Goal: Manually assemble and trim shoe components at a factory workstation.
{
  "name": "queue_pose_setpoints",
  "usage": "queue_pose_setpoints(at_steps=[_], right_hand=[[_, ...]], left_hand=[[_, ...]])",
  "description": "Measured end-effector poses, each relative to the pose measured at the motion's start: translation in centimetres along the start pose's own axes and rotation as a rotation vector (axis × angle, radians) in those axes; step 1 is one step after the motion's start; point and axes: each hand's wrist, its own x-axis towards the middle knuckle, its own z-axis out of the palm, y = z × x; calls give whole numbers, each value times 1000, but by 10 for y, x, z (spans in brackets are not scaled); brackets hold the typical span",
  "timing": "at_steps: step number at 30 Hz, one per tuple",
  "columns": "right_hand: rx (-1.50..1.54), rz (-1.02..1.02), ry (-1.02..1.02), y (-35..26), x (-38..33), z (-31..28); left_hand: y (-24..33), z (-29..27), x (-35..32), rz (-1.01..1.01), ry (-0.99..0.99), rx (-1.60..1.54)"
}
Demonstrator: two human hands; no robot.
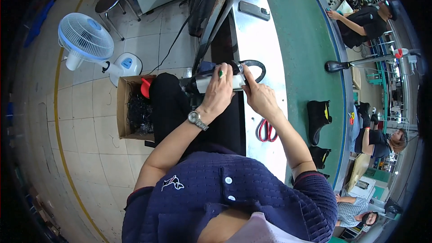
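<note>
Over the edge of the metal worktop (265, 43), both hands hold a black-and-white item (203, 84) with a curved black loop at its right end; its kind is hard to make out. My left hand (218, 91), with a green-stoned ring and a wristwatch, lies over its middle with the fingers bent down onto it. My right hand (262, 99) grips its right part, the index finger stretched along it near the loop. The fingers hide much of the item. Red-handled scissors (267, 131) lie on the worktop beside my right forearm.
Black ankle boots (318, 121) stand on the green conveyor belt (299, 40) to the right. A phone (254, 10) rests farther up the worktop. An open cardboard box (122, 117) of dark scraps, a fan (85, 36) and a stool (109, 1) stand left. Several people work beyond the belt.
</note>
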Motion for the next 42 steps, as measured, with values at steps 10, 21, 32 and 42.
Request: queue_pose_setpoints(at_steps=[10,21,32,42], right_hand=[[-35,-55,-16,-33,-4,-1],[-2,-72,-8,-38,1,-6],[71,-167,14,-55,6,-4],[215,-102,37,-76,5,-10]], left_hand=[[-20,7,-23,189,104,362],[-26,-9,-26,148,88,59],[-42,-35,-36,19,12,164],[-49,-34,-45,-34,100,0]])
